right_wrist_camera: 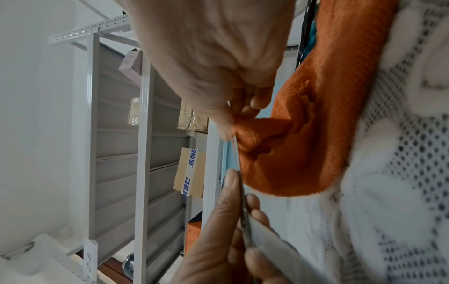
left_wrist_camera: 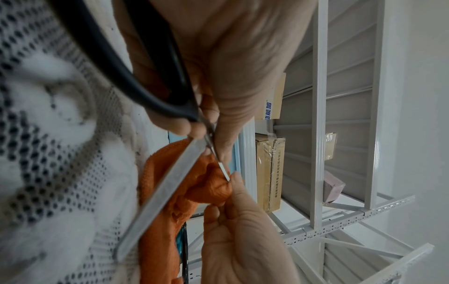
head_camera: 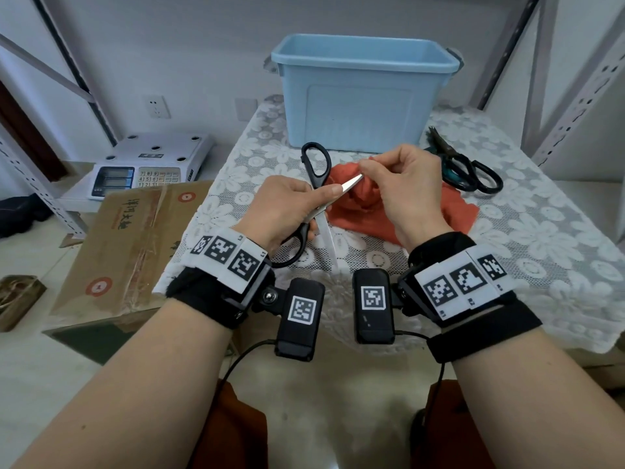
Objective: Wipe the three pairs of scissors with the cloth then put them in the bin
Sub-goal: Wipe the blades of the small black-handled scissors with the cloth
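My left hand (head_camera: 287, 204) grips a pair of black-handled scissors (head_camera: 316, 164) near the pivot, with the blades spread wide. One blade (head_camera: 351, 182) points right, and the other points down toward me. With a fold of the orange cloth (head_camera: 439, 211), my right hand (head_camera: 399, 184) pinches that blade's tip. The rest of the cloth lies on the table. In the left wrist view, the cloth (left_wrist_camera: 165, 221) bunches around the thin blade edge. The right wrist view shows the cloth (right_wrist_camera: 316, 134) beside my right fingers. More scissors (head_camera: 466, 167), with black and teal handles, lie at the right. The blue bin (head_camera: 365, 93) stands behind.
A lace tablecloth covers the table (head_camera: 507, 265). A cardboard box (head_camera: 135, 245) leans on the floor at the left, with a white scale (head_camera: 148, 164) behind it. Grey metal shelf posts (head_camera: 575, 96) rise at the right and left.
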